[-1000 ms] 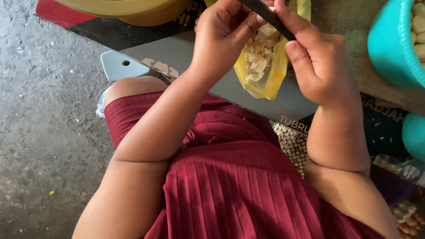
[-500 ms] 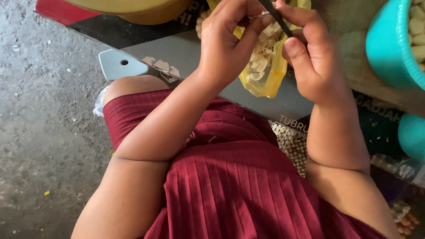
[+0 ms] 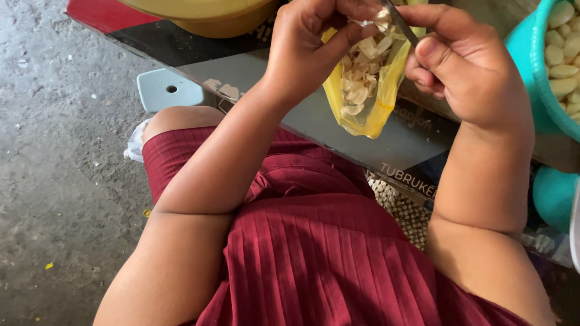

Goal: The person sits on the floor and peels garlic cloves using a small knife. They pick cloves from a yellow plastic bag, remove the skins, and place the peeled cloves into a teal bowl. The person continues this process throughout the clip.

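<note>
left hand [image 3: 314, 51] pinching peel scrap over yellow bag [image 3: 362, 90]; right hand [image 3: 465, 66] gripping knife [image 3: 403, 27], blade slanting up-left.

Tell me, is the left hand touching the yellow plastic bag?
Touching. The head view shows the left hand with its thumb pressed against the upper edge of the yellow plastic bag, no gap between them.

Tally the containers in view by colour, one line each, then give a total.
Yellow plastic bag of peels: 1
Yellow basin: 1
Teal basin of peeled cloves: 1
Second teal container: 1
Total: 4
</note>
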